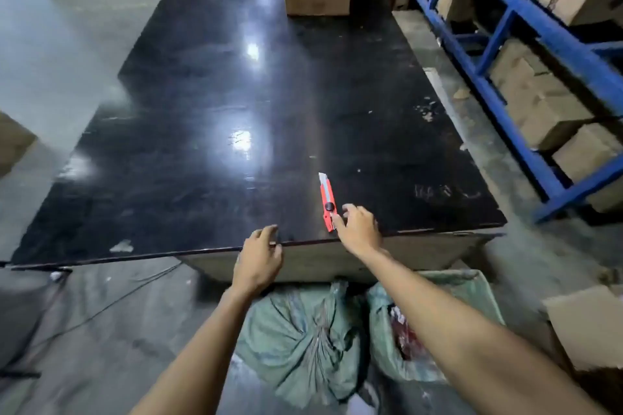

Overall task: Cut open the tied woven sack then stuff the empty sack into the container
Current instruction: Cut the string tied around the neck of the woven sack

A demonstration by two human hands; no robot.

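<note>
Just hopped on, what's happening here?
A person stands at a black table. The right hand is reaching for a red box cutter near the table's front edge, fingers at its handle but no grip yet. The left hand rests open on the edge. A tied green sack sits uncut on the floor below.

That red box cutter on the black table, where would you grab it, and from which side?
Grip the red utility knife by the rear of its handle, coming from the near table edge. Its blade tip points away from the person, and the butt lies nearest the right hand, whose fingertips are already at it.
</note>
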